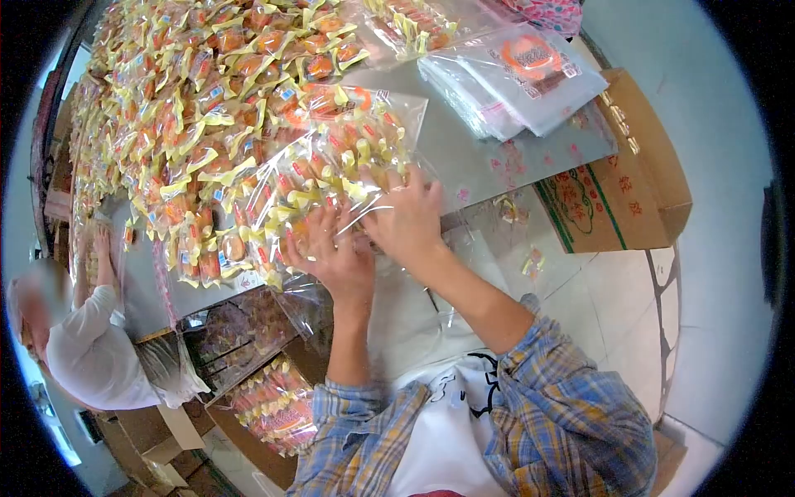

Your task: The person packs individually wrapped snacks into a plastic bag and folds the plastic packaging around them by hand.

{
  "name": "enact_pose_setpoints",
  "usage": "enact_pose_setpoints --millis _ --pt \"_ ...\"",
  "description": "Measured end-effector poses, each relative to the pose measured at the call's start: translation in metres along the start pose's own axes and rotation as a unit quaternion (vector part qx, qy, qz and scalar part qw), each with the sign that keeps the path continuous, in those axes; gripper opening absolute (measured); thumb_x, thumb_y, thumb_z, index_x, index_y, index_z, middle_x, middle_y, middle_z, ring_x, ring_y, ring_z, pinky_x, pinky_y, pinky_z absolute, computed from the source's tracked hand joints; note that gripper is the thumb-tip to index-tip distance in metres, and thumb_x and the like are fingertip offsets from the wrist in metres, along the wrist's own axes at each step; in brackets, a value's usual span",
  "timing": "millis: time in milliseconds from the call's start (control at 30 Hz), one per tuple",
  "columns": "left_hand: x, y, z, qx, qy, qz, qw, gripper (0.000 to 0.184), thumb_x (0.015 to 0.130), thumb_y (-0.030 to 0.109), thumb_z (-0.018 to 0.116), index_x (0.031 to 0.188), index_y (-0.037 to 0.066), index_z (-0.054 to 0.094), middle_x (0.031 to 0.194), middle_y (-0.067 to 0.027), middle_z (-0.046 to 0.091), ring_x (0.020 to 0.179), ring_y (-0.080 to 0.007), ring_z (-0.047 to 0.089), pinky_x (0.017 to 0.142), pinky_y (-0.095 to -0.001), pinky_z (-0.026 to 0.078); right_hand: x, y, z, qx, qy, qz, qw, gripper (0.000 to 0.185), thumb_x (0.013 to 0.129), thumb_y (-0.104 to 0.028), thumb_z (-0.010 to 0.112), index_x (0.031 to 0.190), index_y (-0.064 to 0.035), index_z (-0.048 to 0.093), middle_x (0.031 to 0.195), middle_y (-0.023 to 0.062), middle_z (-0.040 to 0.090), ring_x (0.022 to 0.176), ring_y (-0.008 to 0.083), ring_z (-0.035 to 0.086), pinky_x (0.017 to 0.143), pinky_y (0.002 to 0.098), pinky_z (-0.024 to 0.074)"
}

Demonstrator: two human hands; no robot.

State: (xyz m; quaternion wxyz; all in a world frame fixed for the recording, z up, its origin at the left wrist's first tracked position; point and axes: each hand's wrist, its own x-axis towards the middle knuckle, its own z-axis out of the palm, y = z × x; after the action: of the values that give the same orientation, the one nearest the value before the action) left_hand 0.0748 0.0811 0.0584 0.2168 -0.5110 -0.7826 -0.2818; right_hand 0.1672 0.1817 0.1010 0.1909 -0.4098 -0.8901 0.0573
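A clear plastic bag with an orange print lies at the near table edge, filled with rows of small wrapped cakes in yellow-ended wrappers. My left hand is at the bag's near side, its bent fingers closed on the film. Just to the right, my right hand grips the same side of the bag with curled fingers. Both hands are close together, and the fingertips are partly lost in the shiny plastic. Loose wrapped cakes are heaped against the bag on the left.
A stack of flat printed bags lies on the grey table at right. Beyond it stands a cardboard box. Another filled bag lies at the back. Below left, an open carton holds filled bags. A co-worker reaches onto the table.
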Motion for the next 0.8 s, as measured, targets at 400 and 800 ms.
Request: enact_pose_setpoints --millis 400,800 --pt "0.013 0.015 -0.004 0.004 -0.069 0.003 0.998 0.065 0.089 0.034 0.071 0.146 0.005 0.058 0.139 -0.0090 0.065 0.136 -0.0268 0.055 0.124 -0.0569 0.016 -0.016 0.021 0.013 0.204 0.077 -0.027 0.976 0.075 0.081 -0.023 0.071 0.146 0.0041 0.048 0.147 0.0298 0.046 0.140 0.0515 0.041 0.112 0.0577 0.0378" --pt "0.031 0.015 -0.012 0.001 -0.068 0.030 0.997 0.058 0.088 0.033 0.074 0.139 0.007 0.064 0.136 -0.0121 0.067 0.125 -0.0314 0.058 0.117 -0.0537 0.029 -0.024 0.030 0.019 0.255 0.075 0.006 0.964 0.060 0.086 -0.001 0.065 0.145 -0.0013 0.051 0.151 0.0248 0.043 0.141 0.0478 0.042 0.120 0.0530 0.0340"
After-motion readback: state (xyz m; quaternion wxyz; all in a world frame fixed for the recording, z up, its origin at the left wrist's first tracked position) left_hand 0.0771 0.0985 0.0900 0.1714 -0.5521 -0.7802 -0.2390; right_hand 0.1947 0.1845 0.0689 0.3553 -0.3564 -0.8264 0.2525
